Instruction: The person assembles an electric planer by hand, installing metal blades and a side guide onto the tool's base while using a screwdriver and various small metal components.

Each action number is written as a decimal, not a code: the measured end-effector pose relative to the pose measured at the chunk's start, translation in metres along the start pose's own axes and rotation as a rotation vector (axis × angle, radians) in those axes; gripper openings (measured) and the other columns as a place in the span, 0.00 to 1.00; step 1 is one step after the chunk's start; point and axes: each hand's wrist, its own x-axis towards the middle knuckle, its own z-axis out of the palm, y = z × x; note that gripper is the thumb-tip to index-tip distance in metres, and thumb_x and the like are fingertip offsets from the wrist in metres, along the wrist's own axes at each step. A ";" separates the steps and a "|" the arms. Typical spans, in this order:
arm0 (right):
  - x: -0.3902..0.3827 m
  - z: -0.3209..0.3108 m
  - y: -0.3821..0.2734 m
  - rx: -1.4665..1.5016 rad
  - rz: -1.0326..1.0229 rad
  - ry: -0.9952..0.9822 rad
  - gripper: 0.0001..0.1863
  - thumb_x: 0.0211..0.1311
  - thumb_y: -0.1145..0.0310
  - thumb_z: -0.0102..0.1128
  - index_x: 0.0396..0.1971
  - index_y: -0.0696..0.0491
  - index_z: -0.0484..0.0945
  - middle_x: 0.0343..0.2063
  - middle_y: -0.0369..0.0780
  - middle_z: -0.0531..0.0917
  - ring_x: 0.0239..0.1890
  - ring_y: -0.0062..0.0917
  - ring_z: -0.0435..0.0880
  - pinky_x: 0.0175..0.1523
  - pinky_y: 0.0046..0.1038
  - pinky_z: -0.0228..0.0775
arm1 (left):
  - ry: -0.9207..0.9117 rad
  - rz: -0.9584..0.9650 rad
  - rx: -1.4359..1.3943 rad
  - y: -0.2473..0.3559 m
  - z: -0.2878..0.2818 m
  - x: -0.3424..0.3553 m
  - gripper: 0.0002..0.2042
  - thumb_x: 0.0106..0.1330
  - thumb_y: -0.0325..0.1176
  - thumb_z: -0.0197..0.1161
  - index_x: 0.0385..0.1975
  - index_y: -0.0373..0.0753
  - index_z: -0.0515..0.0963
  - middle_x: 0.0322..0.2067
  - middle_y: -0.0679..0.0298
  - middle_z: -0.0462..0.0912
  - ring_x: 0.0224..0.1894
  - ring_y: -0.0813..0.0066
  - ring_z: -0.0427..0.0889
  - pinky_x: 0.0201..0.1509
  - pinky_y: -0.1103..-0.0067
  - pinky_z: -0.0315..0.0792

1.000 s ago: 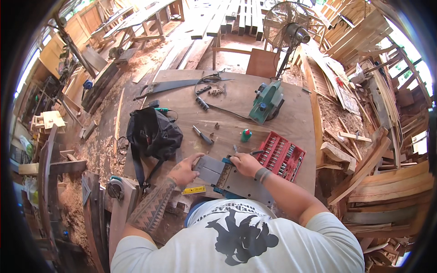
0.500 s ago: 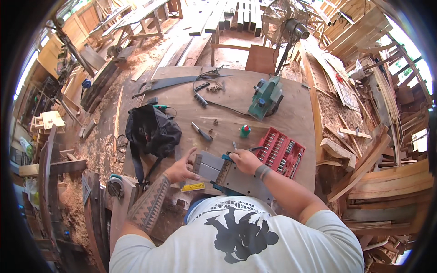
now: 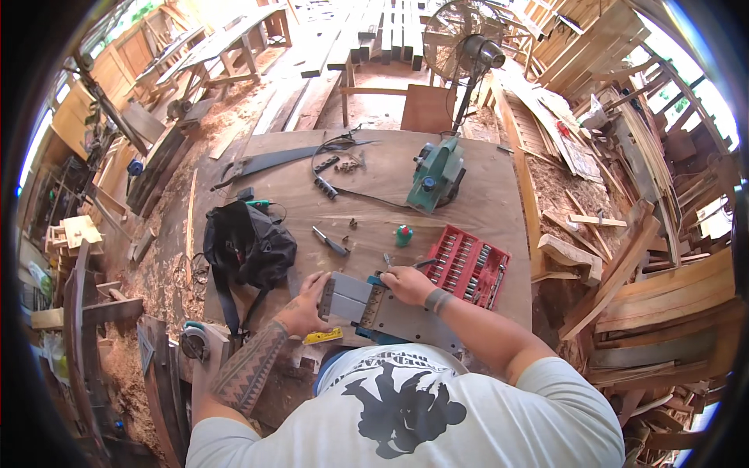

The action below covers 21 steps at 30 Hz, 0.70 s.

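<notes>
On the bench in front of me lies what looks like an upturned electric planer (image 3: 409,316), with a flat grey metal sole and teal edges. A brownish strip with small holes or bolts crosses it. My left hand (image 3: 306,306) is closed around its left end, the thumb toward me. My right hand (image 3: 409,285) is closed at the far teal edge by that strip; its fingertips are partly hidden. A dark-handled tool (image 3: 426,264) shows just beyond the right knuckles. A small yellow level (image 3: 323,336) lies below my left hand.
A red socket set (image 3: 468,265) sits right of my hands; a red-capped green bottle (image 3: 403,235) and a screwdriver-like tool (image 3: 331,241) lie beyond. Around them are a black bag (image 3: 250,246), another teal planer (image 3: 435,175), a handsaw (image 3: 277,160) and a standing fan (image 3: 472,51).
My left hand, open beside the planer's left end before, has closed onto it. My right hand stays at the far edge. The whole view has shifted slightly.
</notes>
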 end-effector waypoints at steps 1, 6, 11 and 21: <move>0.001 0.000 -0.001 0.022 0.034 -0.011 0.14 0.78 0.65 0.48 0.42 0.57 0.80 0.45 0.54 0.87 0.51 0.56 0.87 0.58 0.51 0.80 | -0.028 -0.001 -0.009 0.003 -0.003 -0.002 0.66 0.47 0.30 0.87 0.87 0.43 0.48 0.81 0.52 0.51 0.68 0.54 0.77 0.69 0.69 0.82; 0.001 -0.002 0.001 0.025 0.070 -0.038 0.17 0.80 0.62 0.45 0.45 0.57 0.82 0.48 0.54 0.88 0.54 0.56 0.86 0.62 0.50 0.78 | -0.097 -0.006 -0.010 0.007 -0.009 -0.003 0.63 0.49 0.29 0.86 0.86 0.41 0.50 0.80 0.51 0.55 0.68 0.55 0.78 0.67 0.69 0.83; 0.002 -0.001 0.001 0.038 0.071 -0.048 0.24 0.81 0.55 0.47 0.45 0.62 0.84 0.48 0.58 0.88 0.55 0.59 0.84 0.62 0.50 0.75 | -0.040 0.046 -0.032 0.000 -0.009 -0.003 0.61 0.48 0.30 0.85 0.85 0.40 0.52 0.76 0.49 0.62 0.68 0.54 0.78 0.65 0.69 0.84; 0.007 0.011 0.014 -0.077 -0.039 -0.049 0.19 0.80 0.60 0.46 0.43 0.58 0.82 0.45 0.57 0.88 0.52 0.59 0.85 0.60 0.52 0.77 | -0.046 0.177 0.364 0.000 -0.022 0.005 0.60 0.46 0.43 0.86 0.82 0.41 0.58 0.73 0.50 0.67 0.73 0.45 0.74 0.75 0.62 0.76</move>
